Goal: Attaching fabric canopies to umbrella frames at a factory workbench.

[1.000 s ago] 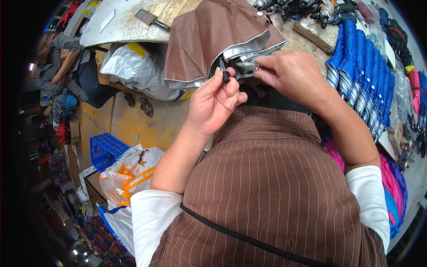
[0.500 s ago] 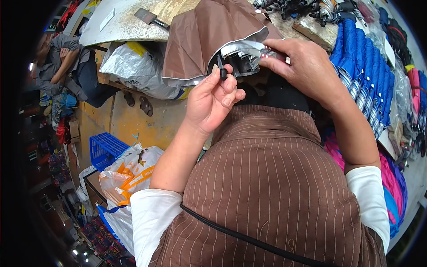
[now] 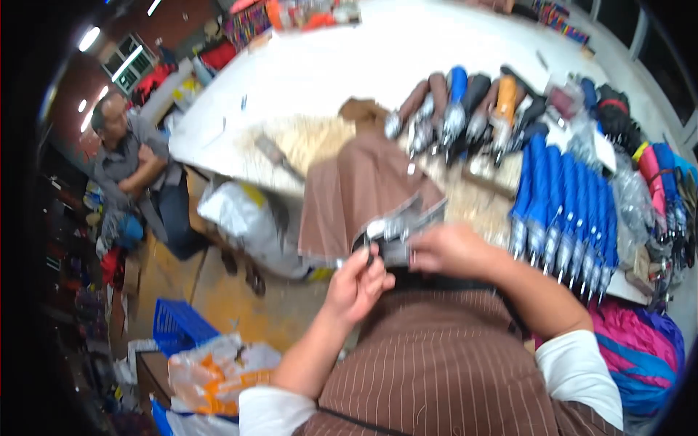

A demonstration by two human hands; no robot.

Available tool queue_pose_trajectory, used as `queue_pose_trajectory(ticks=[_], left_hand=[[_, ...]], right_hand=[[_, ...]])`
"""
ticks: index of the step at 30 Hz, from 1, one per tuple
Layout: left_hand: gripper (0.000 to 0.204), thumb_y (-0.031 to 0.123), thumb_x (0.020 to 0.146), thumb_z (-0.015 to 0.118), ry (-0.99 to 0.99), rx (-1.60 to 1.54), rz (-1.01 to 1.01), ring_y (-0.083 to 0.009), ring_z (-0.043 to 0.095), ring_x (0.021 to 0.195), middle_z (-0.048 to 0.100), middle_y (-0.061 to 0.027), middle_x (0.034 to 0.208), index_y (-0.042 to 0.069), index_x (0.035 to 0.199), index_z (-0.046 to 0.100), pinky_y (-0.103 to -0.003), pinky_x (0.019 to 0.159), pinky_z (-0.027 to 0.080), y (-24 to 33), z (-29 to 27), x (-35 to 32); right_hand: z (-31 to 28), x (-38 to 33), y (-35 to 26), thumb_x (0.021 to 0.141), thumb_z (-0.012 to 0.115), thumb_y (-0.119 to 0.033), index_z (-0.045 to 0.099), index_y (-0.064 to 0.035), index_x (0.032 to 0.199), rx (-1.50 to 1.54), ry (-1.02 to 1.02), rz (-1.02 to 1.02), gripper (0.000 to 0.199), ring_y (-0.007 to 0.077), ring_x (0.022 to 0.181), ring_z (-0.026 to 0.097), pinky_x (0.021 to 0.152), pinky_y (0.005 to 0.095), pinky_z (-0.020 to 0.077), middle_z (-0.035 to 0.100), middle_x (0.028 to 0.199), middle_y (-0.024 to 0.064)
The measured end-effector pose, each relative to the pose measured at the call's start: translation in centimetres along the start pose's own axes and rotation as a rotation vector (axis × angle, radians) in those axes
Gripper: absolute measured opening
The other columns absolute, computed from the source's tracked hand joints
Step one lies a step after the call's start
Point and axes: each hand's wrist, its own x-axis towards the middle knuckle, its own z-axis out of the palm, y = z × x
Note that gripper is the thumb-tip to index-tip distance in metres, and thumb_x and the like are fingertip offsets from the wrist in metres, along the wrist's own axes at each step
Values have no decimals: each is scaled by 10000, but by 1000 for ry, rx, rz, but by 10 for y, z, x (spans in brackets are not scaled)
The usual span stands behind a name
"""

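Note:
A brown umbrella (image 3: pixel 356 192) with a silver lining hangs over the table's near edge, its canopy partly bunched and its rim toward me. My left hand (image 3: pixel 356 287) is closed, its thumb and fingers pinching a black piece at the end of the umbrella's shaft. At the right side of the silver rim my right hand (image 3: pixel 454 251) has its fingers bent against the folded edge and ribs. Motion blur smears the fingertips and the ribs between both hands.
Several blue folded umbrellas (image 3: pixel 567 203) lie in a row at the right. More folded umbrellas (image 3: pixel 454 109) sit behind, near a flat-bladed tool (image 3: pixel 273 154) on the table (image 3: pixel 240 145). White sacks (image 3: pixel 236 218) and a blue crate (image 3: pixel 180 327) are left. A person (image 3: pixel 142 167) sits there, arms crossed.
The view has tilted up, showing more of the table and room. Both hands stay at the umbrella's rim; my left hand still pinches the black piece.

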Motion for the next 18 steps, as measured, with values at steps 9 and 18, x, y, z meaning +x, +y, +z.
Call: queue_pose_trajectory(ticks=[9,18], left_hand=[[167,162,941,452,-344,-201,100,-83,342,445,421,25,639,21,995,525,-249,623,377,57,63,8],[209,240,969,425,78,86,38,-149,493,653,492,-14,766,52,983,515,-345,794,419,39,37,36]], right_hand=[[10,-28,-2,844,596,-413,634,-95,1058,-46,-222,25,385,348,835,626,709,424,491,654,910,160],[21,-44,37,793,666,-350,648,-65,1026,23,-93,80,368,369,837,614,719,422,487,644,898,182]])
